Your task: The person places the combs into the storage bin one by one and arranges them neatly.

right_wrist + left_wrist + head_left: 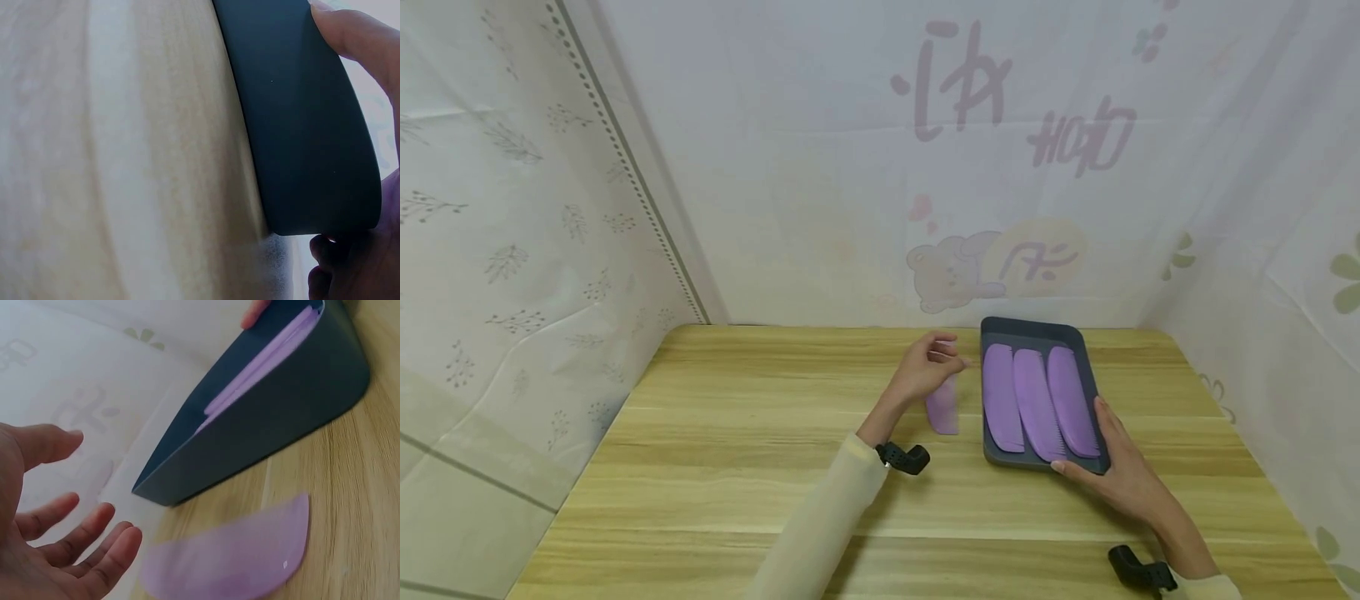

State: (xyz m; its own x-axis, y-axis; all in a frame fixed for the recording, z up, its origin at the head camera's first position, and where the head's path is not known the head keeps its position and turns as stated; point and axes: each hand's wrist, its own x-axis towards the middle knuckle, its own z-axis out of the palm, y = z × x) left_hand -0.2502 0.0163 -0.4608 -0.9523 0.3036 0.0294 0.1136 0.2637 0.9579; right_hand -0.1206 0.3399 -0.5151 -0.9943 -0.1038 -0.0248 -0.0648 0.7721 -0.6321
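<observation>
A dark grey tray stands on the wooden table with three purple combs side by side in it: a left comb, a middle comb and a right comb. My right hand grips the tray's near right corner, thumb at the near rim and fingers along the right side. Left of the tray, another purple comb lies on the table, partly hidden by my left hand above it. In the left wrist view, the loosely bent fingers hold nothing, and this loose comb appears beyond them.
The wood-grain table extends left and in front of the tray. A pale printed cloth hangs behind the table's back edge, with similar cloth at both sides. Each wrist wears a black camera band, such as the left band.
</observation>
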